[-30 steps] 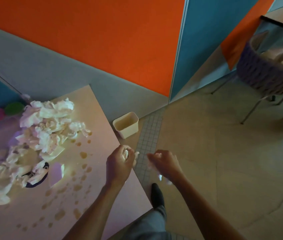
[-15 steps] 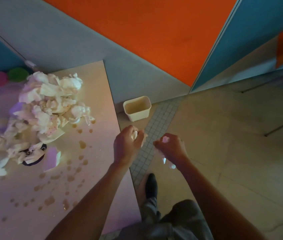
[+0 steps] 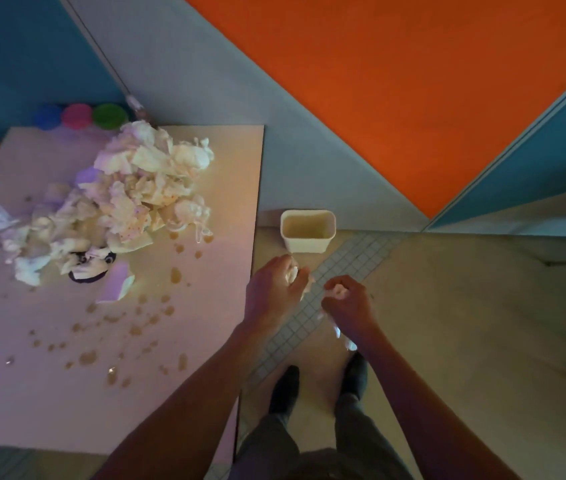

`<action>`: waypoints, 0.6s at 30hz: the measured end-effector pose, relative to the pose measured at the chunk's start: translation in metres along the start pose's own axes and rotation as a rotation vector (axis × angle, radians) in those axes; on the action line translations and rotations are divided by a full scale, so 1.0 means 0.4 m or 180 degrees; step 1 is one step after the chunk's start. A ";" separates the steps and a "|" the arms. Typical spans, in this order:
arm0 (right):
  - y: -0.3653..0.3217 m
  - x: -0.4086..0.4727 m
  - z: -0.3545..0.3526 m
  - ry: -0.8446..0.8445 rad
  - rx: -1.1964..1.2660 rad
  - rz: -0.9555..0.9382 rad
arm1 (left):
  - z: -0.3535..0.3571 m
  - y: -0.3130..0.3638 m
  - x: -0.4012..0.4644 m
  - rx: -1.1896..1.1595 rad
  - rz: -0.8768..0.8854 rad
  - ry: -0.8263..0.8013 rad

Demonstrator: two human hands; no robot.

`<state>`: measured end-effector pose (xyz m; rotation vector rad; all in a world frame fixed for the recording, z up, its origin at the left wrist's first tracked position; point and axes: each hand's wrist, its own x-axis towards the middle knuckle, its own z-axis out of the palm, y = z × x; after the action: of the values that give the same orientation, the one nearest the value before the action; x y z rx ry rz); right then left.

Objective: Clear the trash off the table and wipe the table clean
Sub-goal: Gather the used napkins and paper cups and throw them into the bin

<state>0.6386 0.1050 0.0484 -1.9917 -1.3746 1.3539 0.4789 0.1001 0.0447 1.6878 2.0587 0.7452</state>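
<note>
Beyond the tabletop's [image 3: 32, 393] right edge, above the floor, a crumpled white tissue wad [image 3: 292, 273] is being gripped in the curled left hand [image 3: 276, 296], and a smaller white scrap [image 3: 338, 290] is being pinched by the right hand [image 3: 349, 304]. Just beyond, a small cream plastic bin [image 3: 308, 233] is standing open. Farther left, a heap of crumpled white tissues [image 3: 118, 202] is lying amid brown droplets [image 3: 129, 327].

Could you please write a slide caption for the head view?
Both hands, left hand and right hand, hold crumpled tissue above the floor bin, beside a stained table piled with tissues.
</note>
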 end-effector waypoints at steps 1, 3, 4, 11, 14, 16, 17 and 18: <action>0.004 0.007 -0.007 -0.0039 -0.0015 -0.0030 | 0.005 0.006 0.001 0.0007 -0.0038 -0.0005; 0.003 0.037 -0.058 -0.0146 -0.0059 -0.0163 | 0.021 0.047 0.013 0.0037 -0.0145 0.0049; 0.001 0.052 -0.079 -0.0168 -0.0112 -0.0242 | 0.027 0.065 0.018 0.0032 -0.0197 0.0058; -0.013 0.155 -0.190 -0.0414 -0.0119 -0.0321 | 0.059 0.159 0.054 0.0194 -0.0405 0.0087; -0.037 0.195 -0.188 -0.0468 -0.0414 -0.0311 | 0.059 0.180 0.072 0.0219 -0.0446 0.0065; -0.056 0.217 -0.179 -0.0543 -0.0674 -0.0308 | 0.059 0.185 0.089 0.0158 -0.0487 0.0011; -0.062 0.231 -0.173 -0.0585 -0.0754 -0.0295 | 0.060 0.186 0.100 0.0149 -0.0505 -0.0016; -0.068 0.246 -0.166 -0.0632 -0.0793 -0.0269 | 0.059 0.184 0.113 0.0160 -0.0511 -0.0034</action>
<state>0.6878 0.2161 0.0503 -1.9655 -1.7744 1.4335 0.5407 0.1585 0.0730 1.5261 2.1914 0.6364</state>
